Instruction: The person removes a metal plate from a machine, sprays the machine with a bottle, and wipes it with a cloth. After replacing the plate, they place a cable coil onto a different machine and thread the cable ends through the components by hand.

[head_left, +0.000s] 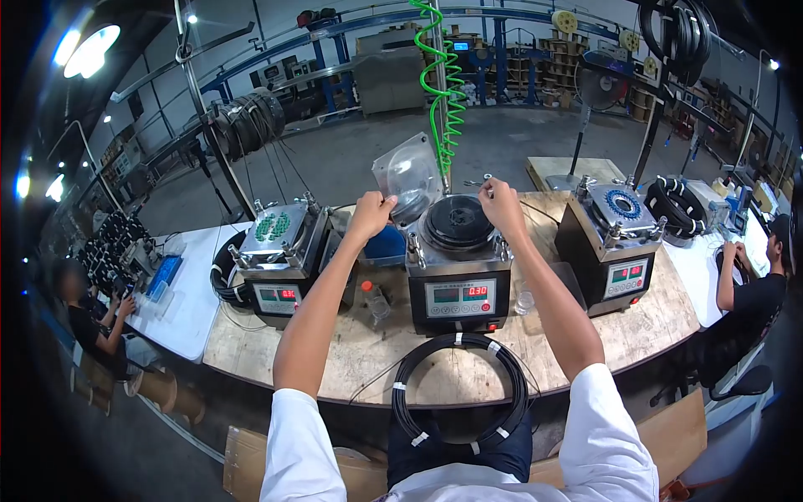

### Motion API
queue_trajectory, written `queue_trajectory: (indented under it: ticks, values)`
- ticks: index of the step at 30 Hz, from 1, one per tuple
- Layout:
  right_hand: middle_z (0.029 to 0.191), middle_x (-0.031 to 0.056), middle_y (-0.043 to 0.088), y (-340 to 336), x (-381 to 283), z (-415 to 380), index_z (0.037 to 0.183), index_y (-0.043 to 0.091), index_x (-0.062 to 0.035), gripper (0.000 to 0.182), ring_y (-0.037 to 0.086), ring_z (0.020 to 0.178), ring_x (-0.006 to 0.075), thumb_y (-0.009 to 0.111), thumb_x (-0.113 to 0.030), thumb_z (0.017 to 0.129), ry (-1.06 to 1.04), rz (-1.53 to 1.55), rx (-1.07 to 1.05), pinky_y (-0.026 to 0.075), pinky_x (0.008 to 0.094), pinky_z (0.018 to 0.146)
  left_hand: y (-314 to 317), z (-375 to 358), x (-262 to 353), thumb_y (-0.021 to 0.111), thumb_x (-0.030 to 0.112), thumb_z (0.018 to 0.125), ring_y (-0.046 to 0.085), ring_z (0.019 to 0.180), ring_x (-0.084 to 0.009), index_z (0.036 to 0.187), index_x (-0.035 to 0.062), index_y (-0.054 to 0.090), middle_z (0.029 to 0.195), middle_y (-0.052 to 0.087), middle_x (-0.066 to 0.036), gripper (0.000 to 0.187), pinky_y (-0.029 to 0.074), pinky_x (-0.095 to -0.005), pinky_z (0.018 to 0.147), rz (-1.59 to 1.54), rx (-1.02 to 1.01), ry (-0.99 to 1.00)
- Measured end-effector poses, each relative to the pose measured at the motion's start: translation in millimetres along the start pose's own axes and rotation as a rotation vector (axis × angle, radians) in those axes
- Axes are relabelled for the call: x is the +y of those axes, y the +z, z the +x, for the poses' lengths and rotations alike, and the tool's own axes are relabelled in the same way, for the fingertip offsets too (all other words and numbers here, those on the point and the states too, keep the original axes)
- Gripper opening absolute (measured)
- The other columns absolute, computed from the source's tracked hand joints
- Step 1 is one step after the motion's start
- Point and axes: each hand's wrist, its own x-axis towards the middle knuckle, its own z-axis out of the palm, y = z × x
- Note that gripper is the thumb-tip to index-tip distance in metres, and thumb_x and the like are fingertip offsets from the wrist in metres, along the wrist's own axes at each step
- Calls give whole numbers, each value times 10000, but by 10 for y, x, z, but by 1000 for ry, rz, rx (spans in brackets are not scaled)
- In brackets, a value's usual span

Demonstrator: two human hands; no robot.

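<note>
My left hand [371,214] is closed on the lower edge of a tilted clear plate [408,173] with a round centre, left of the middle machine. Below and between my hands, the middle machine [461,289] shows a round black disc [460,221] on top and a red 0.30 display. My right hand [500,204] is closed at the disc's back right, beside a small metal fitting [478,181]; what its fingers hold is too small to name. A coil of black cable [401,368] with white ties lies at the table's front edge, over my lap.
A machine with green parts [273,227] stands left, another with a blue ring [619,203] right. A bottle with an orange cap [376,303] and a small clear jar [524,302] flank the middle machine. A green coiled hose [443,92] hangs behind. People [749,293] sit at both sides.
</note>
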Motion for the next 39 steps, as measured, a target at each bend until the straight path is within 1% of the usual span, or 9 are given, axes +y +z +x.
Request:
queue_trajectory:
  ticks: [5, 10, 14, 19, 23, 30, 34, 35, 39]
  values:
    - [980, 199, 757, 86, 55, 3, 1032, 743, -64, 222, 713, 968, 428, 674, -243, 922, -37, -92, -5, 564, 494, 834, 52, -87, 52, 678, 342, 1014, 732, 780, -308, 902, -80, 611, 816, 699, -201, 442, 556, -417, 737, -196, 10, -138]
    - [981, 218, 750, 68, 83, 37, 1053, 736, -58, 230, 710, 982, 428, 682, -229, 907, -71, -63, -65, 559, 495, 844, 402, -428, 552, 647, 269, 1013, 573, 1055, -295, 1169, -22, 486, 1112, 557, -181, 368, 449, -410, 991, -545, 583, -174]
    - [976, 251, 736, 91, 138, 215, 1121, 714, -59, 263, 711, 983, 432, 682, -182, 890, -113, 4, -188, 559, 480, 858, 817, -349, 514, 684, 45, 892, 494, 1250, -404, 1211, 0, 519, 1273, 508, -217, 362, 401, -447, 1085, -271, 567, 174]
    - [881, 169, 734, 180, 26, 800, 1291, 669, -85, 439, 741, 914, 334, 729, -187, 868, -267, -52, -268, 567, 417, 832, 787, -404, 549, 642, -71, 849, 469, 1343, -433, 1329, 79, 555, 1396, 429, -226, 511, 357, -449, 1171, -298, 490, 16]
    - [1184, 194, 745, 425, -68, 1252, 1397, 654, -278, 638, 676, 1201, 377, 806, -368, 783, -139, -414, -491, 514, 520, 1032, 767, -425, 592, 598, -136, 837, 457, 1361, -447, 1331, 97, 558, 1385, 428, -235, 548, 363, -452, 1169, -320, 519, 40]
    - [1462, 121, 633, 897, 79, 1722, 1526, 552, -184, 976, 661, 1239, 360, 873, -573, 689, -125, -780, -963, 573, 460, 990, 728, -439, 637, 551, -167, 826, 453, 1369, -456, 1330, 94, 556, 1384, 425, -242, 567, 363, -463, 1170, -292, 480, 0]
    - [1183, 147, 765, 819, 147, 1785, 1393, 667, -122, 783, 724, 1027, 345, 863, -507, 740, -153, -589, -929, 581, 444, 846, 762, -417, 590, 540, -178, 821, 454, 1372, -455, 1345, 110, 537, 1395, 425, -243, 597, 364, -461, 1170, -310, 503, 16]
    - [1021, 145, 777, 755, 190, 1784, 1213, 733, -57, 499, 708, 910, 291, 814, -376, 837, -195, -459, -866, 543, 438, 789, 779, -410, 575, 542, -176, 821, 456, 1370, -454, 1347, 112, 534, 1397, 425, -243, 600, 365, -460, 1168, -312, 507, 8]
    - [932, 128, 714, 716, 435, 2012, 1167, 690, -64, 373, 692, 888, 280, 746, -359, 945, -337, 63, -418, 535, 423, 831, 774, -406, 582, 516, -180, 806, 476, 1340, -465, 1346, 106, 516, 1399, 418, -248, 611, 390, -472, 1129, -304, 511, 4]
